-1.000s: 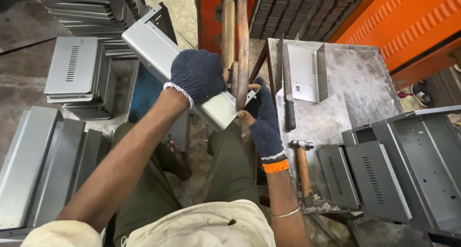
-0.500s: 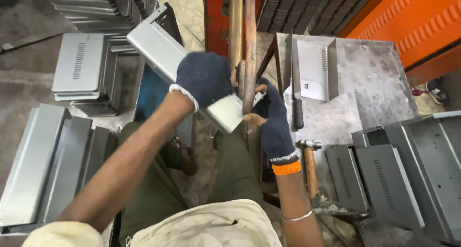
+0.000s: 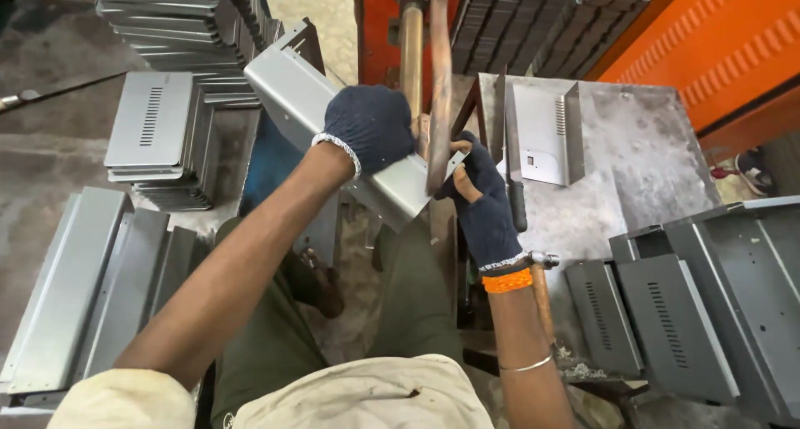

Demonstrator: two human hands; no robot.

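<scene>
My left hand [image 3: 371, 127], in a dark knit glove, presses on top of a long grey sheet-metal channel [image 3: 292, 91] that slants from upper left down to the middle. My right hand [image 3: 482, 197], also gloved and with an orange band at the wrist, grips the channel's lower right end. That end sits against two upright copper-coloured bars [image 3: 437, 79] of an orange machine [image 3: 375, 12]. The joint between channel and bars is partly hidden by my hands.
Stacks of vented grey panels [image 3: 158, 133] lie at left, long channels [image 3: 75, 287] at lower left. A steel table [image 3: 642, 162] at right carries a bent metal bracket [image 3: 546, 133], a file [image 3: 512, 162] and a hammer [image 3: 540, 287]. More vented covers [image 3: 667, 321] lie at right.
Both hands stay on the channel, holding it against the bars. The view has shifted slightly; the hands and the part have barely moved.
</scene>
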